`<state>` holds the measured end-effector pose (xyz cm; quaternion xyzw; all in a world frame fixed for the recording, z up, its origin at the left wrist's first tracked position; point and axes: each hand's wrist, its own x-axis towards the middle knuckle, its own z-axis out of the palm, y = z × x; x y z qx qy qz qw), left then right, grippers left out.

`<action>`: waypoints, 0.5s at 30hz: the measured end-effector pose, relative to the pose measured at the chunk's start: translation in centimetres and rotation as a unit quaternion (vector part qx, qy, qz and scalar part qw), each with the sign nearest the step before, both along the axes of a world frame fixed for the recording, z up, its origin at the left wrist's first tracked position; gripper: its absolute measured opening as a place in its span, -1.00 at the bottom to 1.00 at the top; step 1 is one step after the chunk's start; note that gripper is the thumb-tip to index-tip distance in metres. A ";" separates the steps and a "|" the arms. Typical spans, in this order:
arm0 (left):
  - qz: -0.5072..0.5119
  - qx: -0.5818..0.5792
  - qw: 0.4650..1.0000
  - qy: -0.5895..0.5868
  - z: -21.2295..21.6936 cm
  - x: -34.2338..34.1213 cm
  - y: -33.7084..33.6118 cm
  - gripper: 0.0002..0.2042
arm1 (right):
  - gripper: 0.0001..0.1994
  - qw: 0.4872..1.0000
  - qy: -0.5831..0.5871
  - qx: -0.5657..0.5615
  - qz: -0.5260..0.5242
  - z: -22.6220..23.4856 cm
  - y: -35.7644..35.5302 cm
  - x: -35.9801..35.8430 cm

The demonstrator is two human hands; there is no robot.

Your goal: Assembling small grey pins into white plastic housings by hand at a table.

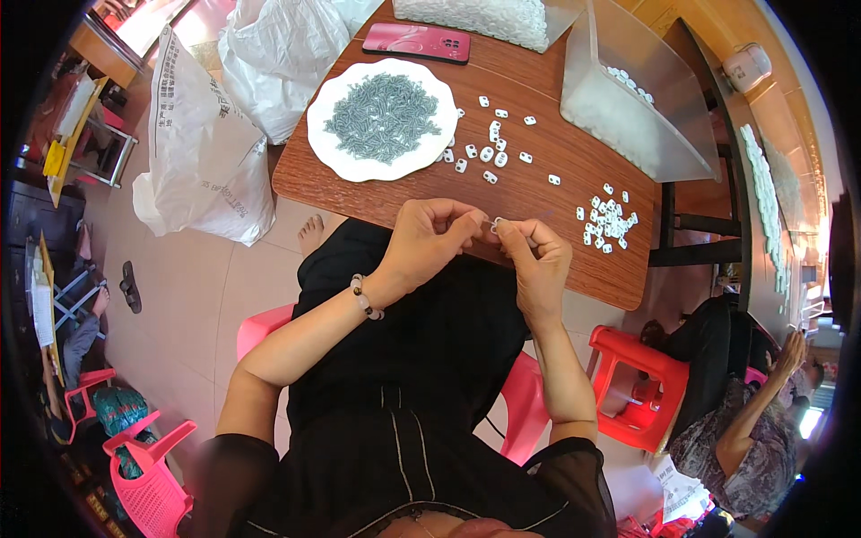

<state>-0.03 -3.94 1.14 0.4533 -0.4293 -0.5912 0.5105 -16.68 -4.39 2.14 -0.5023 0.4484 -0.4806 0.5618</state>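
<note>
Close together over the table's near edge, my two hands meet with their fingertips pinched. A small white piece point(494, 226) shows between the thumb and finger of my right hand point(538, 260). My left hand point(430, 240), with a beaded bracelet on its wrist, pinches toward that piece; what lies in its fingertips is too small to make out. Beyond the left hand, a white scalloped plate point(319, 134) holds a heap of small grey rod-like parts point(384, 117). White two-holed plastic pieces point(500, 160) lie scattered beside the plate, and more are heaped point(608, 220) at the table's right.
A pink phone point(416, 43) rests at the table's far edge. Clear-walled bins point(619, 117) of white pieces stand behind and right. White sacks point(202, 152) sit on the floor at left. A red stool point(639, 386) and a seated person point(740, 430) are at right.
</note>
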 end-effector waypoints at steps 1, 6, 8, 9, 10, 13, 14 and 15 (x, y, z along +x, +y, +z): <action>0.001 0.010 1.000 0.002 -0.2 0.2 -0.1 -0.82 | -0.87 1.000 0.000 0.000 -0.001 0.1 0.0 0.0; 0.000 0.025 1.000 -0.006 0.4 0.2 -0.1 -0.81 | -0.87 1.000 -0.006 -0.005 0.002 0.2 0.0 -0.1; -0.008 0.025 1.000 0.002 0.6 0.2 0.0 -0.81 | -0.88 1.000 -0.007 -0.003 0.001 0.3 0.0 -0.1; -0.009 0.025 1.000 0.002 0.6 0.1 0.1 -0.81 | -0.88 1.000 -0.007 -0.002 -0.001 0.3 0.0 -0.2; -0.014 0.016 1.000 0.007 0.6 0.1 0.1 -0.81 | -0.88 1.000 -0.007 -0.002 -0.002 0.2 0.0 -0.2; -0.013 0.003 1.000 0.018 0.3 0.1 0.1 -0.81 | -0.89 1.000 -0.004 -0.006 0.003 0.3 0.1 0.0; -0.010 -0.001 1.000 0.025 0.2 0.1 0.1 -0.81 | -0.89 1.000 -0.001 -0.003 0.004 0.3 0.1 0.1; -0.010 -0.001 1.000 0.026 0.1 0.0 0.1 -0.81 | -0.89 1.000 0.002 -0.001 0.006 0.4 0.1 0.1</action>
